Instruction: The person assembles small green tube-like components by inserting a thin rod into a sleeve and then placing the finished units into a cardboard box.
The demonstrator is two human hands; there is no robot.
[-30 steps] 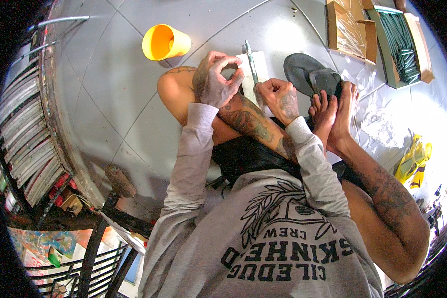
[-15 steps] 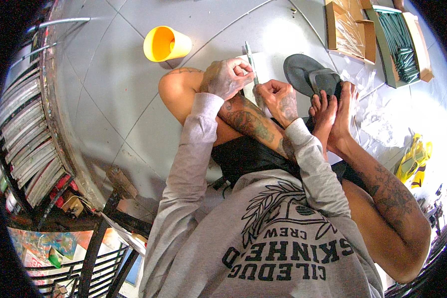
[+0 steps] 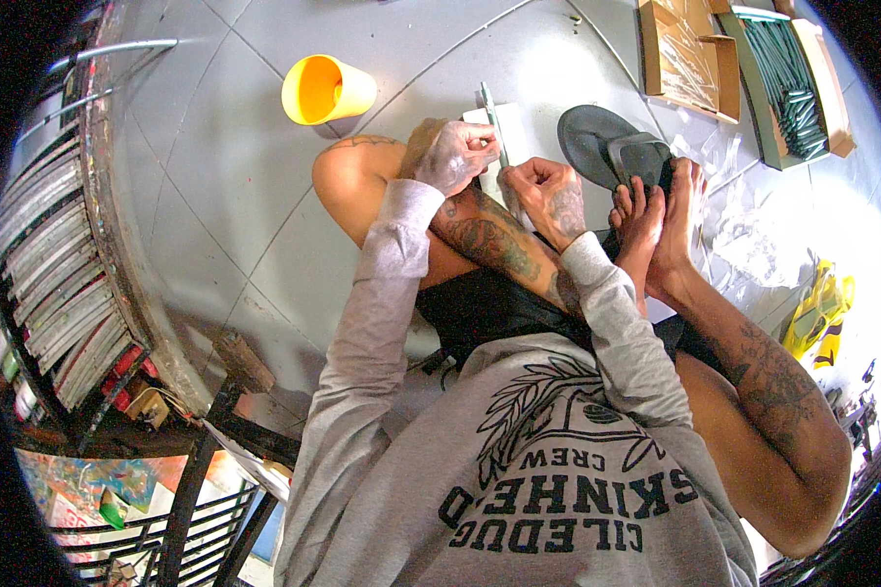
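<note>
Above my crossed legs, both hands work at a slim, teal-and-white pen-like stick point(image 3: 486, 95), which slants away from me. My left hand point(image 3: 450, 158) pinches it along its middle, thumb against forefinger. Its near end meets my right hand point(image 3: 550, 196), closed with the fingertips pressed together. How the fingers of the right hand sit on the stick is partly hidden. Under the stick lies a white sheet or pad point(image 3: 513, 125), partly covered by my hands and leg. Any small part between the fingertips is too small to make out.
A yellow cup point(image 3: 357, 90) lies or leans at far left. At far right, one open box point(image 3: 727, 83) holds thin whitish sticks, another point(image 3: 771, 142) teal ones. Near my feet are a dark flip-flop point(image 3: 584, 142), clear plastic point(image 3: 754, 245) and a yellow bag point(image 3: 820, 313). A rack point(image 3: 69, 293) stands left.
My left hand has dipped slightly toward me along the stick. My right hand stays in about the same place, still closed at the near end.
</note>
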